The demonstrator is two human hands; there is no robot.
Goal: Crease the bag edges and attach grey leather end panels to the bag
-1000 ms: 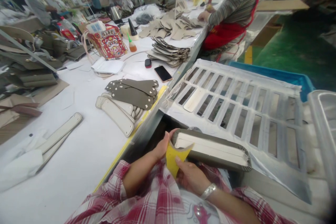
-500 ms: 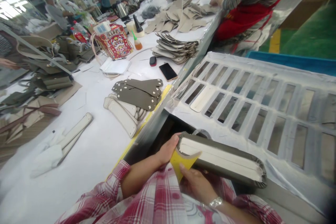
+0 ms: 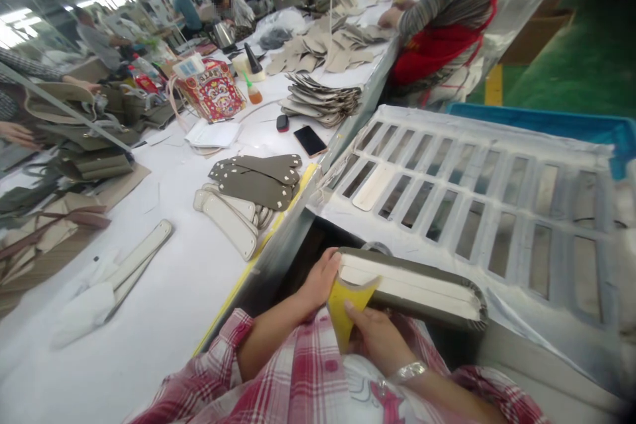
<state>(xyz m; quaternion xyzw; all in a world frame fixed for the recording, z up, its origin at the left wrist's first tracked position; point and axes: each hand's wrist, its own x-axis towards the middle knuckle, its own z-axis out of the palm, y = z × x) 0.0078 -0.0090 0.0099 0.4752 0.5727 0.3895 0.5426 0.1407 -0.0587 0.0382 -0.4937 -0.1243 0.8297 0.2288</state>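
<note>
Dark-edged piece (image 3: 412, 285): held in front of the torso, white face toward my camera, just this side of the slotted tray (image 3: 417, 243).
Left hand (image 3: 318, 283): I see it closed on the left end of the piece, thumb at the edge, other fingers mostly hidden.
Right hand (image 3: 380, 334): pinches the yellow sheet (image 3: 345, 315), thumb on top; the sheet overlaps the white face near the left end. Contact: cannot tell.
Right-end edge: runs round the curve in small pleats; I judge this portion done.
Left-end edge: partly covered; I judge work here unfinished, but cannot confirm.
Dark strips (image 3: 256, 182) and pale strips (image 3: 229, 225): lie on the table (image 3: 144, 364), untouched by either hand.
</note>
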